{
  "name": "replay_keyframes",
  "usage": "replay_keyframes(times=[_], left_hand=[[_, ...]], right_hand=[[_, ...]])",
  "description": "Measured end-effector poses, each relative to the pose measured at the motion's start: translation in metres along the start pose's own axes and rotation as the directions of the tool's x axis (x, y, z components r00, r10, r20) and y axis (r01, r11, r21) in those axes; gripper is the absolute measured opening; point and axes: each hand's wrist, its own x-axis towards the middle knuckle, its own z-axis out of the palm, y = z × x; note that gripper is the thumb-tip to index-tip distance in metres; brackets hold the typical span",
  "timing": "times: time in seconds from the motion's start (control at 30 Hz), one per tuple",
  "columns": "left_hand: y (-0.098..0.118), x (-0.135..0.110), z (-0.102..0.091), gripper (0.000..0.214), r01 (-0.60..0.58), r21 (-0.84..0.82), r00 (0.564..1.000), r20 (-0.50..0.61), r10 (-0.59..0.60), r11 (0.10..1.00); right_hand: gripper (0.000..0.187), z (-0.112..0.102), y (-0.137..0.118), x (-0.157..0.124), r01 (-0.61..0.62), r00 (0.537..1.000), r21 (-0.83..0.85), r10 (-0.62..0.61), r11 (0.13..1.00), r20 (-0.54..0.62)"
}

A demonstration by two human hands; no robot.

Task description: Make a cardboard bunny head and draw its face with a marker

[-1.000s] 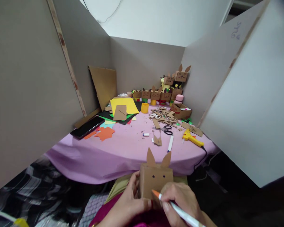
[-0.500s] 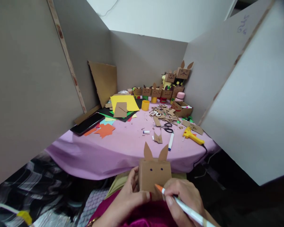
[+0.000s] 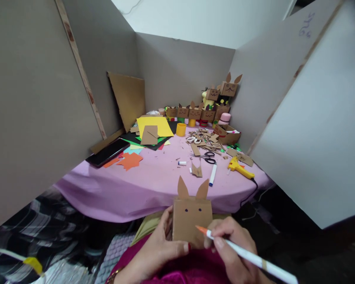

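A small cardboard box (image 3: 192,221) with two pointed cardboard ears and two dark dots for eyes is upright over my lap. My left hand (image 3: 167,240) grips its left side and lower edge, thumb across the front. Between the fingers and thumb of my right hand (image 3: 233,242) is a white marker (image 3: 254,258) with an orange tip. That tip is at the front of the box, below the dots; whether it touches the cardboard I cannot tell.
On the pink-covered table (image 3: 159,181) lie black-handled scissors (image 3: 208,157), a capped marker (image 3: 213,175), a yellow glue gun (image 3: 239,167), cardboard scraps (image 3: 204,140), coloured paper (image 3: 155,125) and a phone (image 3: 108,153). Cardboard animal heads (image 3: 195,113) stand at the back. Grey panels (image 3: 183,71) enclose the table.
The marker tip has shifted slightly right and up on the box front, and the marker leans flatter. The camera view has shifted a little; the left hand keeps its hold.
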Motion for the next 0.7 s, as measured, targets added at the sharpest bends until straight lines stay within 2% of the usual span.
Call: replay_keyframes(times=[0.07,0.1,0.17,0.27,0.4,0.57,0.7], left_hand=[[0.0,0.0,0.002,0.081,0.009,-0.063,1.0,0.0,-0.009,0.998],[0.0,-0.001,0.003,0.08,0.017,-0.098,1.0,0.003,-0.016,0.995],[0.0,-0.002,0.004,0.083,0.039,-0.142,0.999,0.013,-0.037,0.989],[-0.001,-0.002,0.003,0.086,0.077,-0.135,0.997,0.008,-0.077,0.988],[0.002,-0.002,0.001,0.085,0.07,-0.046,0.997,0.027,-0.069,0.996],[0.006,-0.001,0.001,0.083,0.034,0.083,0.998,0.047,-0.038,0.996],[0.007,-0.002,0.003,0.083,0.017,0.11,1.0,0.017,-0.019,0.994]], right_hand=[[0.012,0.0,0.004,-0.002,-0.037,0.997,0.159,0.047,0.987,-0.062],[0.012,0.0,0.005,-0.002,-0.042,0.995,0.186,0.058,0.982,-0.084],[0.012,-0.002,0.004,-0.003,-0.039,0.992,0.123,0.053,0.992,-0.115],[0.011,-0.004,-0.003,-0.002,0.016,0.992,-0.072,-0.025,0.997,-0.123],[0.011,-0.006,-0.013,0.004,0.16,0.985,-0.234,-0.171,0.959,-0.025],[0.017,-0.007,-0.017,0.019,0.362,0.921,-0.224,-0.311,0.905,0.233],[0.016,0.002,-0.013,0.022,0.419,0.899,-0.217,-0.369,0.882,0.235]])
